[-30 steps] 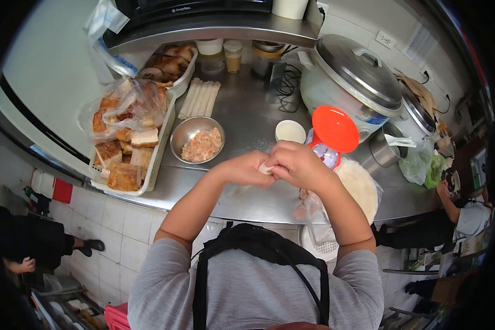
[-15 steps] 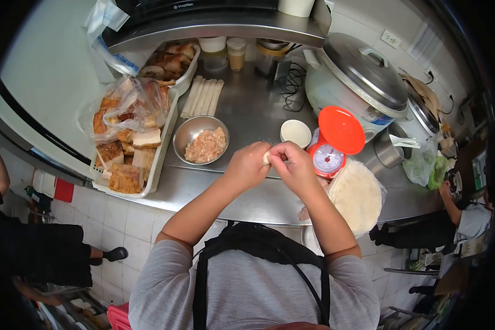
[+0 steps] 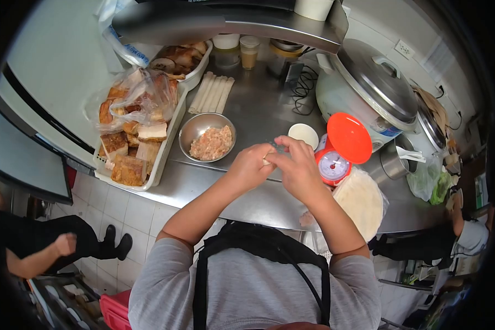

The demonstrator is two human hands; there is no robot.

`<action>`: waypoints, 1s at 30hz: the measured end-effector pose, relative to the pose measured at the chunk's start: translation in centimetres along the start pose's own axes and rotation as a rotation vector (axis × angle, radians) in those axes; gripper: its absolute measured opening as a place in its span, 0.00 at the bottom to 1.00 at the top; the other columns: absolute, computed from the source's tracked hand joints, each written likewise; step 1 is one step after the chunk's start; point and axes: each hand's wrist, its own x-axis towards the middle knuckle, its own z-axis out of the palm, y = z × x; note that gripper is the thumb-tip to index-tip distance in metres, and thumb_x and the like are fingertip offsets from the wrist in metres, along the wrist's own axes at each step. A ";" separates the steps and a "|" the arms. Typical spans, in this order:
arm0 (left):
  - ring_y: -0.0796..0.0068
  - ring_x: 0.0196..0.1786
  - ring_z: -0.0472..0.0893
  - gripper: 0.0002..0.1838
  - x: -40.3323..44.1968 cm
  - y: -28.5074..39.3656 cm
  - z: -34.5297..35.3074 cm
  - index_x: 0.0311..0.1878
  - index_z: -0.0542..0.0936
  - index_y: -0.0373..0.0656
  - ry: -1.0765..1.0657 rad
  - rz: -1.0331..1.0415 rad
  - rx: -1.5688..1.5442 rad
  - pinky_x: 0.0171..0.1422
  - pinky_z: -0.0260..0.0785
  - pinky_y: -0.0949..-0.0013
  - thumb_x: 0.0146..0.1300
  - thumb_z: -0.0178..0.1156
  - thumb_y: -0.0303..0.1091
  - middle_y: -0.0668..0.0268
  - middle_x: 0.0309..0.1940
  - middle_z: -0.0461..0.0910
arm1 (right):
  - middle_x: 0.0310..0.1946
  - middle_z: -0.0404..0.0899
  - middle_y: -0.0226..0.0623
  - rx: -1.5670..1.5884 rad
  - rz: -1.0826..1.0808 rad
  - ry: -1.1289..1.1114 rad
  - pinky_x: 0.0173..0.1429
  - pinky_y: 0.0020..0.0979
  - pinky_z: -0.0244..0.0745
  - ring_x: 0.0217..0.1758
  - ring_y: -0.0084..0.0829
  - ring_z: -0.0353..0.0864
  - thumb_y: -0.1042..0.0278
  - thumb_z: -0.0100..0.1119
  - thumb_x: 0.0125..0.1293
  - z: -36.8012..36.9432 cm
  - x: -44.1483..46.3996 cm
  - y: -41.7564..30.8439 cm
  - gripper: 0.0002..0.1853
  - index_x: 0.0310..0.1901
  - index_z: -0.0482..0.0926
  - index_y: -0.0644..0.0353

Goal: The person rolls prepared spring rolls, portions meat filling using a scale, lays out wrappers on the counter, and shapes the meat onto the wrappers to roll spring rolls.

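Observation:
My left hand (image 3: 253, 166) is closed around the end of a small pale roll (image 3: 266, 160), of which only a bit shows between my hands. My right hand (image 3: 298, 168) touches the same roll with thumb and fingertips. Left of them a steel bowl (image 3: 185, 144) holds pinkish minced filling (image 3: 212, 144). Several finished pale rolls (image 3: 212, 94) lie side by side behind the bowl. A white cup (image 3: 303, 133) is just beyond my right hand, beside a red scale (image 3: 334, 166). A stack of round pale wrappers (image 3: 360, 203) lies by my right forearm.
A white basket (image 3: 166, 159) of roasted meat chunks stands at the left, partly under plastic. Behind are a tray of roasted meat (image 3: 184, 59), a large lidded cooker (image 3: 363, 88) and a black cable (image 3: 304, 91). People stand at the far left and far right.
The view has shifted, so the counter's things appear farther right. My right fingers have spread more around the small roll. At the left, the other person has moved, and a fridge door now stands open.

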 end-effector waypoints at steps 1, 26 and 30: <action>0.52 0.35 0.76 0.08 0.0 0.0 0.0 0.34 0.74 0.39 0.001 -0.001 0.004 0.37 0.68 0.58 0.51 0.58 0.31 0.54 0.29 0.76 | 0.45 0.72 0.38 -0.018 -0.006 -0.014 0.47 0.35 0.65 0.45 0.36 0.72 0.82 0.55 0.43 0.0 0.2 0.0 0.17 0.36 0.79 0.53; 0.50 0.51 0.74 0.45 -3.9 -5.0 -6.2 0.67 0.49 0.44 -0.367 -0.027 -1.696 0.52 0.70 0.58 0.54 0.59 0.56 0.43 0.65 0.52 | 0.36 0.76 0.29 1.127 0.657 -0.183 0.41 0.20 0.70 0.37 0.16 0.74 0.77 0.61 0.53 -2.6 0.6 8.6 0.16 0.45 0.74 0.60; 0.62 0.44 0.79 0.48 -3.2 -7.5 -3.4 0.67 0.49 0.42 -0.759 -0.292 -1.348 0.46 0.73 0.66 0.51 0.66 0.49 0.49 0.51 0.70 | 0.35 0.75 0.28 1.081 0.564 -0.166 0.39 0.21 0.71 0.36 0.17 0.74 0.77 0.60 0.53 -3.7 2.7 5.3 0.16 0.45 0.72 0.61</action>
